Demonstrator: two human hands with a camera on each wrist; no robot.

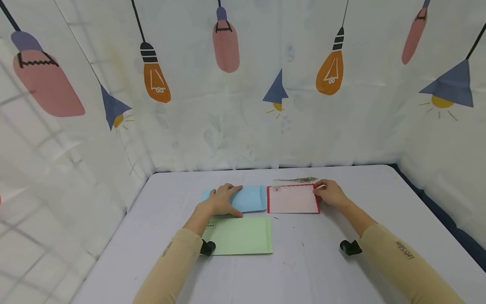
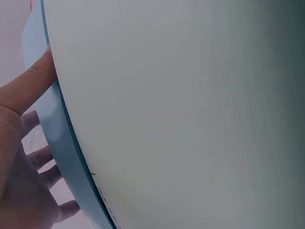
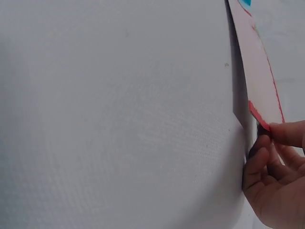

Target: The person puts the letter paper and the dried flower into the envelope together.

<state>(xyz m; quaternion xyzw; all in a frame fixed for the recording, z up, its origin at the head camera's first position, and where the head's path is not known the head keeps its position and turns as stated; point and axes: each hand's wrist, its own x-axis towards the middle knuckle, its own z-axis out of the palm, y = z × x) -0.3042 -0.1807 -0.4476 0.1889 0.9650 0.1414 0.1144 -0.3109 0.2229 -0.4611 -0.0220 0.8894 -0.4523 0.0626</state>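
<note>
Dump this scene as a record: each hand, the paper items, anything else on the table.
left_hand: left hand rests on blue envelope
right_hand: right hand pinches right edge of red-edged pink card
card_position: right of blue envelope
near_side: green envelope, nearer the person than blue envelope
far_side: dried sprig, just beyond card
surface: white table

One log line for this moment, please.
left hand: on blue envelope | right hand: pinches right edge of pink card | green envelope: nearer than blue envelope | sprig: beyond card
</note>
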